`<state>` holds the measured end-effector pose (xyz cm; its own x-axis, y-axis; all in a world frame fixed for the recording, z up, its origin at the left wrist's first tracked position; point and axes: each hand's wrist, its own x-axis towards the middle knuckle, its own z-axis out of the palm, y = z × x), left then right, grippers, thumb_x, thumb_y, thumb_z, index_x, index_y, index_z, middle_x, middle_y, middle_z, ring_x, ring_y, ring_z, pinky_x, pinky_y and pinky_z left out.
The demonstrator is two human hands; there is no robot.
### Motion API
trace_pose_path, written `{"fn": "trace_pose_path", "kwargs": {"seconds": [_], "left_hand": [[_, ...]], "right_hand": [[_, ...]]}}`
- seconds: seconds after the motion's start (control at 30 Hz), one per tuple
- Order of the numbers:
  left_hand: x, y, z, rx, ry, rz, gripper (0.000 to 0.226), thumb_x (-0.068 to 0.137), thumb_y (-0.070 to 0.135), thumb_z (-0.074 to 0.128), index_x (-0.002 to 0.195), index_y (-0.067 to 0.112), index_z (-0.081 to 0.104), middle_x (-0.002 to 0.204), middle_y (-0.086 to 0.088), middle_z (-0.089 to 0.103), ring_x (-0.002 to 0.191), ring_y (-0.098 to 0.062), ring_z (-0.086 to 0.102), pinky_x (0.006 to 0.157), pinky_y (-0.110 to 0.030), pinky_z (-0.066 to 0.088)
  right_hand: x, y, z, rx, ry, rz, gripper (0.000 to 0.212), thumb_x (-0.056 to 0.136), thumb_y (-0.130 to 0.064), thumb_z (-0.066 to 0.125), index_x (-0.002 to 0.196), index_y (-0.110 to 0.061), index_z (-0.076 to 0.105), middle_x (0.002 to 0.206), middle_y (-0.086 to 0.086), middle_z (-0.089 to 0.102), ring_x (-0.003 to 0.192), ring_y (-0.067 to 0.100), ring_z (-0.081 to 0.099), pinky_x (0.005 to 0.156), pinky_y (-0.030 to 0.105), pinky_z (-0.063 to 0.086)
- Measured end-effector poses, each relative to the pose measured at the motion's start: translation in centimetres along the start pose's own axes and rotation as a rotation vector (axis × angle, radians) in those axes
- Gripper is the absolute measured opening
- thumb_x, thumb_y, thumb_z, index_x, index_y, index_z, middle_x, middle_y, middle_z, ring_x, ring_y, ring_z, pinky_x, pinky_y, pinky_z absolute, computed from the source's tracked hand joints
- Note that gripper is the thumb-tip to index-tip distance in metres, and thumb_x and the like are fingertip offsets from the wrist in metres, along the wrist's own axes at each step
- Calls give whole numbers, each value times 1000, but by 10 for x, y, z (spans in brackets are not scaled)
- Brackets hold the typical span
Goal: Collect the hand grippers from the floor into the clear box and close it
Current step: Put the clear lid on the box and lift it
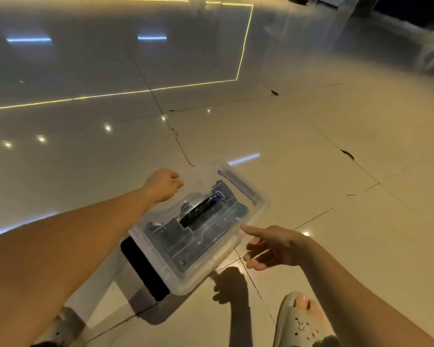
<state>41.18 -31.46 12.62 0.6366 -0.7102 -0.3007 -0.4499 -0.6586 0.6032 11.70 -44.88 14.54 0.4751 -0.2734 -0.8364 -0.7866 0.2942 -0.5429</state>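
Observation:
The clear box (236, 249) lies low in the middle of the view with its lid on; a black carry handle (201, 209) sits in the lid's centre. Dark shapes show through the lid, too blurred to name. My left hand (162, 184) rests at the box's far left corner with its fingers curled against the lid rim. My right hand (273, 249) hovers at the near right side with spread fingers, the index tip touching the lid's edge. A black piece (144, 267) runs along the box's left end. No loose hand gripper shows on the floor.
Glossy beige floor tiles (311, 146) spread all around, with dark chips along the joints. My feet in pale sandals stand at the lower right (298, 321) and lower left (65, 324). A yellow line (243, 46) marks the floor farther off.

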Motion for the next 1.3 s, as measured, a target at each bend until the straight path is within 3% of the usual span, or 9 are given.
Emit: {"fn": "trace_pose_path", "kwargs": {"seconds": [0.1, 0.2, 0.37, 0.63, 0.7, 0.83, 0.97, 1.23, 1.3], "left_hand": [[10, 5, 0, 24, -4, 19, 43, 101, 32, 56, 137, 9, 58, 138, -13, 61, 123, -30, 59, 107, -44, 43], [16, 8, 3, 58, 3, 38, 42, 102, 33, 55, 137, 12, 58, 137, -11, 61, 122, -29, 58, 105, -42, 44], [-4, 0, -4, 27, 20, 4, 63, 94, 41, 66, 148, 19, 44, 144, -11, 52, 128, -27, 53, 109, -46, 43], [-87, -61, -13, -235, 93, -397, 137, 48, 74, 83, 156, 14, 25, 157, -16, 34, 141, -36, 38, 114, -50, 36], [-101, -55, -5, -387, 74, -563, 125, 62, 61, 85, 155, 6, 23, 157, -18, 35, 141, -38, 38, 109, -47, 38], [-116, -50, 2, -575, -173, -839, 105, 59, 69, 81, 136, 8, 46, 137, -23, 54, 121, -43, 55, 100, -51, 46], [-123, -48, 6, -677, -143, -860, 71, 60, 63, 84, 101, 10, 60, 99, -16, 67, 91, -32, 66, 99, -52, 52], [-129, -43, 2, -740, 16, -772, 38, 80, 31, 81, 100, 9, 57, 101, -18, 66, 94, -33, 67, 90, -51, 57], [-127, -37, 4, -710, 72, -719, 29, 86, 23, 78, 95, 7, 56, 96, -19, 66, 86, -33, 68, 77, -48, 61]], "right_hand": [[2, -7, -42, -34, 439, -86, 63, 87, -52, 73, 103, 8, 65, 91, 23, 75, 73, 32, 76, 64, 40, 63], [26, -30, -59, -99, 677, -315, 49, 94, -42, 66, 109, 4, 65, 106, 23, 71, 89, 32, 69, 79, 47, 58], [67, -63, -54, -104, 512, -329, 58, 99, -51, 54, 120, 2, 60, 121, 16, 62, 105, 33, 62, 94, 49, 55], [98, -77, -64, -143, 450, -257, 97, 72, -74, 73, 134, -1, 56, 133, 13, 58, 115, 36, 60, 93, 47, 56], [106, -77, -68, -159, 353, -200, 107, 59, -83, 75, 132, -6, 58, 131, 11, 62, 110, 34, 66, 88, 46, 59], [102, -77, -60, -246, 247, -202, 78, 72, -64, 79, 122, -8, 59, 116, 11, 67, 97, 31, 70, 78, 41, 61], [103, -89, -56, -237, 478, -357, 55, 71, -34, 90, 106, 2, 66, 108, 16, 68, 97, 35, 67, 90, 49, 58], [104, -91, -49, -546, 590, -415, 31, 86, -23, 77, 104, 2, 72, 91, 14, 68, 82, 29, 64, 71, 37, 50], [101, -92, -46, -656, 619, -422, 29, 88, -27, 74, 102, -2, 74, 86, 12, 69, 78, 29, 66, 66, 33, 48]]}}
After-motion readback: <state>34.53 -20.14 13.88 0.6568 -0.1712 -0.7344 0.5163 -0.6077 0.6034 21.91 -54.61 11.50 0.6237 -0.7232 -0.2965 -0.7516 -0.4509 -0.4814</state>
